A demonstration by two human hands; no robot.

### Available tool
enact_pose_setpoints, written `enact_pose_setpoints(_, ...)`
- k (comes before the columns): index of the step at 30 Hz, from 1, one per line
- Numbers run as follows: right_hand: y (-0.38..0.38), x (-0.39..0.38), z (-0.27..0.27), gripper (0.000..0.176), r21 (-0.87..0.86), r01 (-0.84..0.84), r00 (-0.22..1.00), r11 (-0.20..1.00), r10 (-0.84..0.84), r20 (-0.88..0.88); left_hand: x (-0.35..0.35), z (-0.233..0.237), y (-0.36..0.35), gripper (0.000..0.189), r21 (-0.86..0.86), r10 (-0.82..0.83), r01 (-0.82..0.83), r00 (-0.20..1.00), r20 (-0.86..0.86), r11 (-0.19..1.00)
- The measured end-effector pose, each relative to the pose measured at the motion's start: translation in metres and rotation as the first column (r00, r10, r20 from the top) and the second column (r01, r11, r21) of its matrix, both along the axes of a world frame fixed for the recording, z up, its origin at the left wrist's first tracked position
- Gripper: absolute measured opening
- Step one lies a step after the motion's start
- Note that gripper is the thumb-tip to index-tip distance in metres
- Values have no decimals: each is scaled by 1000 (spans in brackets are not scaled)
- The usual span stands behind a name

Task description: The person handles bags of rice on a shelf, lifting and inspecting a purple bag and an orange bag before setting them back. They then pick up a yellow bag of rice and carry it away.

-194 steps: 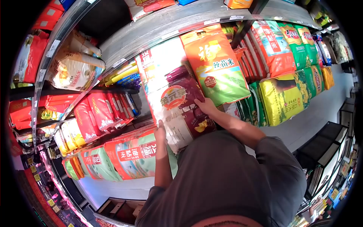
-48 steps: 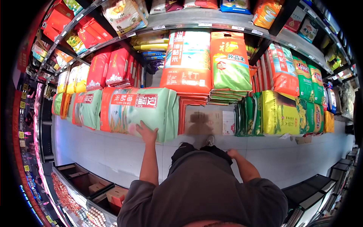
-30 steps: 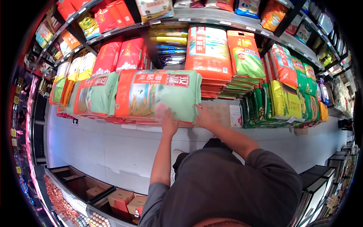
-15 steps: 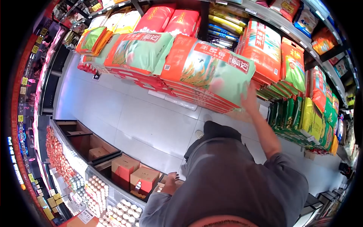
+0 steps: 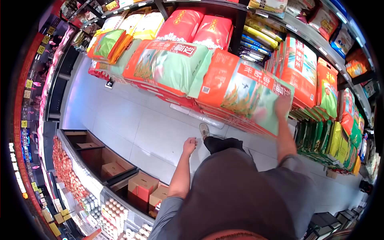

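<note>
My right hand (image 5: 283, 106) lies against the right end of the top rice bag (image 5: 244, 90), on its pale green part. Its fingers look stretched out and slightly blurred, not wrapped round the bag. That orange and green bag tops a stack of similar ones, whose edges show below it. To the left, a second rice bag (image 5: 166, 66) of the same print lies on the neighbouring stack. My left hand (image 5: 190, 145) hangs over the floor beside my leg, its fingers loosely bent and apart, with nothing visible in them.
Red bags (image 5: 182, 24) fill the shelf behind the stacks. Upright green packs (image 5: 316, 136) stand at the right. On the left runs a counter with cardboard boxes (image 5: 142, 186) and egg trays (image 5: 114, 214). Grey tiled floor (image 5: 152, 128) lies between counter and stacks, with my shoe (image 5: 204, 130) on it.
My left hand has swung forward from beside the boxes to above the floor. My right hand has moved from the bag's edge onto its right end. A foot has stepped forward.
</note>
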State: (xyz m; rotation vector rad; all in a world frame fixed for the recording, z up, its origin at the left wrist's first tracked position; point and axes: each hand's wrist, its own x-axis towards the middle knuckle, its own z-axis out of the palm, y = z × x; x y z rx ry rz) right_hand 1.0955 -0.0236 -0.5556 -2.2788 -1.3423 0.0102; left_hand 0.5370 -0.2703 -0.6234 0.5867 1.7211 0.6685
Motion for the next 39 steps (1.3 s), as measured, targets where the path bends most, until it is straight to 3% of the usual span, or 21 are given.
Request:
enact_pose_setpoints(1,-15,-78,40,59,-9,112,948,994,-104,301,-2,8,22,31,77,-135,139,990,-48,987)
enact_pose_setpoints(2,-1,-88,34,60,-4,148,947,989,-140,290,-10,21,40,31,142,-260,275,959,-114,951)
enact_pose_setpoints(4,16,-118,30,62,-15,185,951,983,-175,256,-27,52,68,31,167,-341,369,923,-177,914)
enact_pose_setpoints(6,25,-135,47,60,-18,-115,953,993,116,280,-47,62,84,30,215,-412,454,886,-212,865)
enact_pose_setpoints(7,35,-144,47,60,-19,-124,953,992,124,275,-65,54,87,30,213,-405,448,888,-216,868)
enact_pose_setpoints(11,76,-188,62,59,-100,-163,932,982,187,310,-156,3,63,30,14,-243,258,928,-283,966)
enact_pose_setpoints(15,113,-225,62,58,-129,-287,912,949,312,267,-206,1,21,29,-285,70,-116,983,-169,952)
enact_pose_setpoints(21,142,-288,86,53,10,-363,921,932,357,153,-251,10,-18,27,-304,293,-300,954,-71,904)
enact_pose_setpoints(26,162,-337,87,53,102,-379,921,920,365,135,-288,6,-11,29,-313,353,-348,935,-41,884)
enact_pose_setpoints(28,173,-367,86,53,282,-354,919,892,388,-73,-315,4,0,31,-304,315,-323,946,-78,896)
enact_pose_setpoints(31,196,-448,60,54,256,-315,915,914,364,-173,-360,-3,19,33,-253,339,-337,940,-39,907)
enact_pose_setpoints(33,183,-540,81,57,92,-487,859,868,457,232,-390,4,35,36,-240,380,-375,925,-24,896)
enact_pose_setpoints(37,196,-624,103,58,40,-558,813,829,536,228,-466,9,58,32,-179,350,-348,936,-22,920)
enact_pose_setpoints(39,201,-651,96,61,-71,-646,718,760,637,281,-502,9,59,31,-189,341,-343,939,-42,920)
